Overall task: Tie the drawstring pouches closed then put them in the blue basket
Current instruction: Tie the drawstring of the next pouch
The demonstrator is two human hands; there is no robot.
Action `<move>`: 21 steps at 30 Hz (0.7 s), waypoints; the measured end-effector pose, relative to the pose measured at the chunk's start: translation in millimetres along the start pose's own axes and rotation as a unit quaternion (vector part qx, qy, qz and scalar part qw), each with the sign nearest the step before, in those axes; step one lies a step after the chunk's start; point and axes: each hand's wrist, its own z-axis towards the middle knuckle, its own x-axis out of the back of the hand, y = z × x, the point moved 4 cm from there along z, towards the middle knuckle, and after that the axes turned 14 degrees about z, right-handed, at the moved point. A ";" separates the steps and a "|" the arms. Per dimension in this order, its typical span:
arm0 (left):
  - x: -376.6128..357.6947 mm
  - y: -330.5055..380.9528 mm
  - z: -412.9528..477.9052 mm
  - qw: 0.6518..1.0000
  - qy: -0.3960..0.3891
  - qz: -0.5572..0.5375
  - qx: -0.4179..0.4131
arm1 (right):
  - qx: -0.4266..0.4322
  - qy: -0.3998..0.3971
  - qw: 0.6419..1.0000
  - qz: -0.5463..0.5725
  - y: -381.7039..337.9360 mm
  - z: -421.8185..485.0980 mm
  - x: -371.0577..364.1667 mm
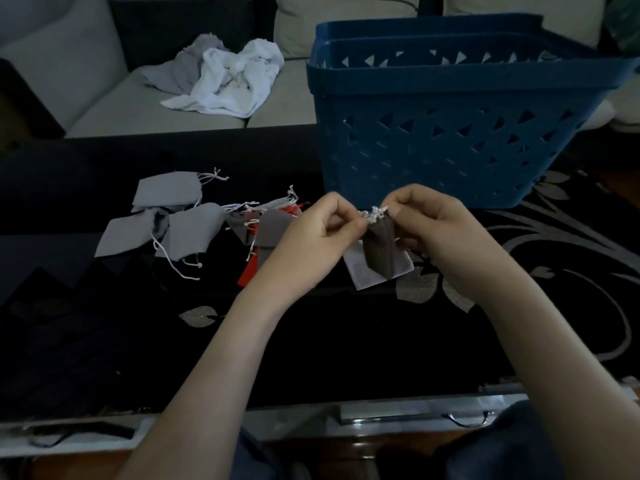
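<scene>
Centre of the frame: left hand (320, 230) and right hand (427, 225) raised close together, fingers pinched narrow on the white drawstring (375, 213) of a dark grey pouch (380, 247), one hand on each side of the gathered cord, pouch hanging below the fingertips. Just under it, flat on the dark table (346, 341), a light grey pouch (375, 271). To the left of centre, a loose heap of grey and red pouches (194, 230) with white strings trailing. Upper right of the frame: blue basket (450, 133) standing on the table, just behind the hands. Upper left: crumpled white cloth (228, 81) on a pale sofa (104, 98).
</scene>
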 end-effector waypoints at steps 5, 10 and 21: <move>-4.6 -13.6 4.2 0.998 0.007 -0.004 0.069 | -0.016 -0.047 0.997 -0.059 8.6 1.3 -3.7; -8.5 -20.4 5.7 0.990 -0.047 0.040 0.124 | -0.025 -0.047 0.987 -0.153 18.4 6.5 0.3; -11.5 -29.2 1.2 0.936 -0.102 0.296 0.162 | 0.080 -0.039 0.842 -0.532 50.8 25.0 3.8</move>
